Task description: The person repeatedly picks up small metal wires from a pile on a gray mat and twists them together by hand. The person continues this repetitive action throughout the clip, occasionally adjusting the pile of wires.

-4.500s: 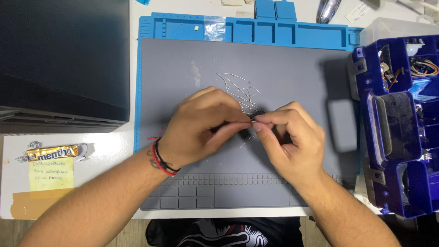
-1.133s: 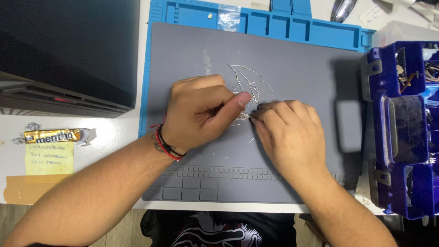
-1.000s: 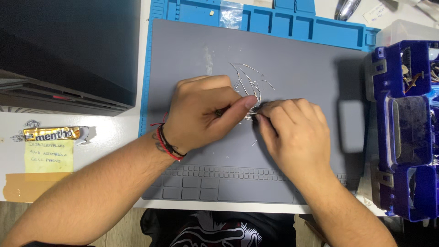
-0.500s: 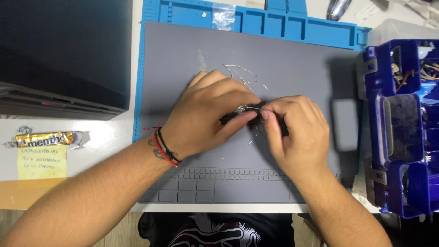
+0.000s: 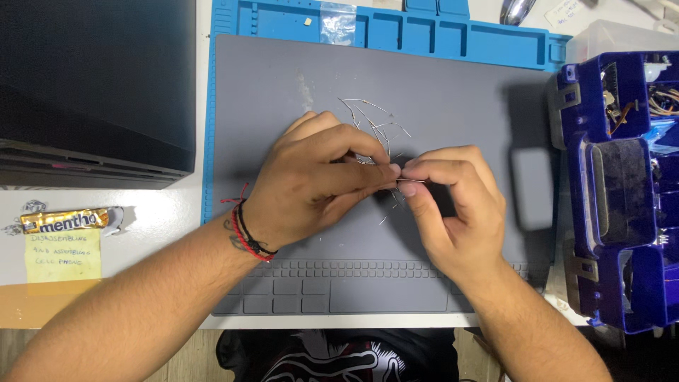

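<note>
Hands meet over the middle of the grey silicone work mat (image 5: 438, 92), seen from the head camera. The left hand (image 5: 318, 180) comes in from the lower left, wearing red and black cord bracelets (image 5: 246, 233) at the wrist. Its thumb and forefinger are pinched together on a thin silvery wire piece (image 5: 410, 180), and its other fingers curl around something small and dark that cannot be made out. The right hand (image 5: 453, 205) comes from the lower right, and its thumb and forefinger pinch the same wire piece from the other side, so the fingertips of the two hands are touching or nearly so.

Just beyond the knuckles lies a loose heap of thin bent metal wires (image 5: 371, 117) on the mat, with a few stray bits just beneath the hands. Farther past the hands, the mat's blue compartment rim (image 5: 438, 46) runs along the far edge, with a small clear plastic bag (image 5: 336, 21) lying on it.

To the right of the right hand stands a dark blue plastic organiser case (image 5: 622, 184), open, with coloured wires in its far compartments. To the left of the left hand, a large black box (image 5: 92, 85) sits on the white desk (image 5: 163, 212). Nearer the left forearm lie a gold-wrapped sweet roll (image 5: 67, 221) and a yellow sticky note (image 5: 64, 255).
</note>
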